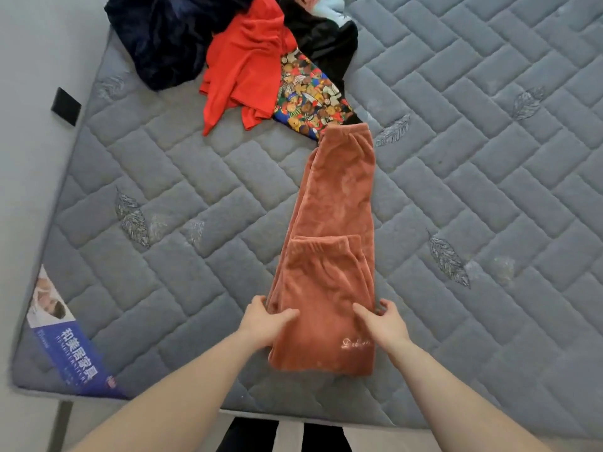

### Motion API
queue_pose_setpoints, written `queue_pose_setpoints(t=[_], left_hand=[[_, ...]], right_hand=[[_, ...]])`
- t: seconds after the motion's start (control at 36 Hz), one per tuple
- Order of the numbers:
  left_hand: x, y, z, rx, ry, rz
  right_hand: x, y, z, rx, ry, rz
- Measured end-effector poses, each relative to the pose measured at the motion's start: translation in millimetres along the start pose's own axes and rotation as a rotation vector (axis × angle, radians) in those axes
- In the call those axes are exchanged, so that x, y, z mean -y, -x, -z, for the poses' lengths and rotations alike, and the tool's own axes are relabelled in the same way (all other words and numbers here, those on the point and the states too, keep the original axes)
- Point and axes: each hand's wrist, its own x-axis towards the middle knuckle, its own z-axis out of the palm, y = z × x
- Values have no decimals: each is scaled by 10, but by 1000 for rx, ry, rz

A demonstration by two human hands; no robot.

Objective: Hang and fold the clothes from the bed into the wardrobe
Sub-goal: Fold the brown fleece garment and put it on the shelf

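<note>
Rust-orange fleece trousers [336, 203] lie lengthwise on the grey quilted mattress [182, 197], partly folded, with one end doubled back over the near part. My left hand [266, 321] grips the fold's left edge, thumb on top. My right hand [383, 319] holds the right edge the same way. A pile of clothes sits at the far end: a red garment [243, 66], a dark navy velvet piece [160, 37], a black item [323, 40] and a colourful cartoon-print fabric [310, 96]. No wardrobe is in view.
A blue label [70, 353] is stuck on the mattress's near left corner. A pale wall [29, 125] with a small black fitting [66, 106] runs along the left. The mattress's front edge is just before my legs [280, 435].
</note>
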Motion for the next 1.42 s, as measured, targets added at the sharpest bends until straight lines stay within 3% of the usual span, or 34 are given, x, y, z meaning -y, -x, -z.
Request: queue_pose_setpoints(t=[0.39,0.5,0.67,0.78,0.92,1.19,1.33,1.42], left_hand=[[348,-97,-158,111,192,153],[409,270,-131,115,118,126],[631,1087,-126,211,93,292],[687,1362,-103,194,117,343],[458,1395,84,131,112,224],[-613,1090,503,-17,187,-221],[-1043,834,557,-13,388,-159],[-1265,632,576,-16,367,-158]], right_hand=[[-433,-20,-207,154,-181,-85],[-524,253,-119,206,-144,-125],[-825,1020,15,265,-5,-231],[-905,1293,139,256,-33,-270],[-708,1335,359,187,-76,-218],[319,934,736,-2,-213,20],[766,697,814,-11,-508,-42],[987,541,805,18,-639,-55]])
